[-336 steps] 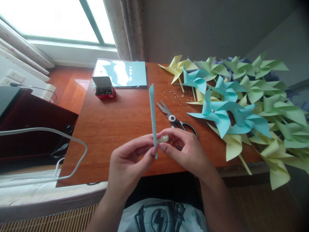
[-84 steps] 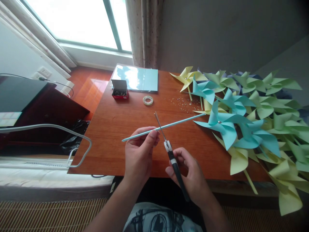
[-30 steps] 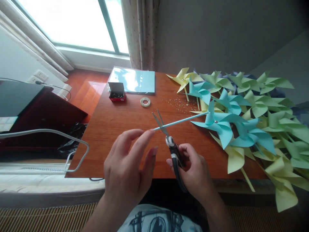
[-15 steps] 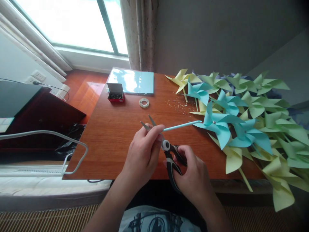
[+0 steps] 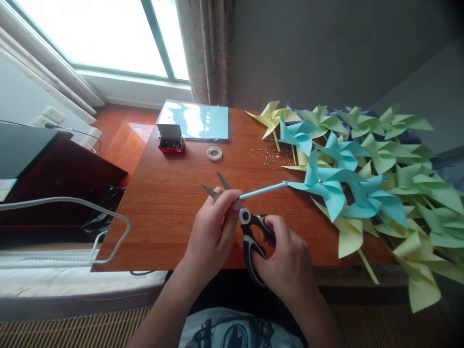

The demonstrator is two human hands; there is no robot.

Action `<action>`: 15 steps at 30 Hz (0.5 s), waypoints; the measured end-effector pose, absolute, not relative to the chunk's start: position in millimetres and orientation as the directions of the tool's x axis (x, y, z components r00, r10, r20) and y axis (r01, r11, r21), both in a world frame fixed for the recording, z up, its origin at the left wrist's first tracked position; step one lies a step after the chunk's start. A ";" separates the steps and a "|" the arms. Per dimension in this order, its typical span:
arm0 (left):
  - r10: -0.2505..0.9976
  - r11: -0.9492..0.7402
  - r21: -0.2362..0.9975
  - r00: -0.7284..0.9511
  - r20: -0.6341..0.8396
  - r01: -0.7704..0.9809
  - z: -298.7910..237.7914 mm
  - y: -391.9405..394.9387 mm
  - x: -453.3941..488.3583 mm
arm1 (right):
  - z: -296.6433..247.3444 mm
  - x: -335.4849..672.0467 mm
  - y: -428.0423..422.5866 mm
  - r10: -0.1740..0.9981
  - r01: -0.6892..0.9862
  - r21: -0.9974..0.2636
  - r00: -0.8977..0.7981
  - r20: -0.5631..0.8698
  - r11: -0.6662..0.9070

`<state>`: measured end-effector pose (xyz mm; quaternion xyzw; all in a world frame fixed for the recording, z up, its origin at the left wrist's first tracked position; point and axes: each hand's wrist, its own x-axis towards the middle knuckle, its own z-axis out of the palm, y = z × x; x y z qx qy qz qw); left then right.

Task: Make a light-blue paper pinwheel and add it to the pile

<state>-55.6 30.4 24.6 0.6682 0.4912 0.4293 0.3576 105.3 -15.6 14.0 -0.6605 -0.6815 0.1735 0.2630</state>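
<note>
My left hand (image 5: 213,227) is closed on one end of a thin light-blue paper stick (image 5: 263,190), which slants up to the right. The stick's far tip reaches the edge of a light-blue pinwheel (image 5: 322,183); I cannot tell whether they touch. Fingers of my right hand (image 5: 286,256) are through the handles of black-and-grey scissors (image 5: 245,216). The scissor blades stand apart and point up to the left, passing behind my left fingers. Where the blades meet the stick is hidden by my left hand.
Yellow, blue and green paper pinwheels (image 5: 380,154) crowd the table's right side. Small paper scraps (image 5: 268,157) lie beside them. A roll of tape (image 5: 214,153), an open red box of small dark pieces (image 5: 171,140) and light-blue sheets (image 5: 212,121) lie farther back on the wooden table (image 5: 155,208).
Both hands, the stick and the scissors have shifted slightly left. The stick's far tip is now at the blue pinwheel's left edge, and the blades look a little wider apart.
</note>
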 end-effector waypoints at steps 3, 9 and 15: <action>0.969 -0.240 0.917 0.138 0.206 0.319 22.5 32.0 -53.8 | 15.0 105.2 -15.4 0.988 0.835 -0.545 0.005 0.152 0.079; 0.974 -0.216 0.949 0.112 0.195 0.231 17.4 34.2 -52.2 | 14.3 104.9 -14.0 0.980 0.857 -0.500 -0.031 0.195 0.127; 0.980 -0.190 0.965 0.088 0.177 0.180 11.0 36.5 -50.0 | 13.5 104.7 -12.6 0.976 0.880 -0.452 -0.050 0.214 0.144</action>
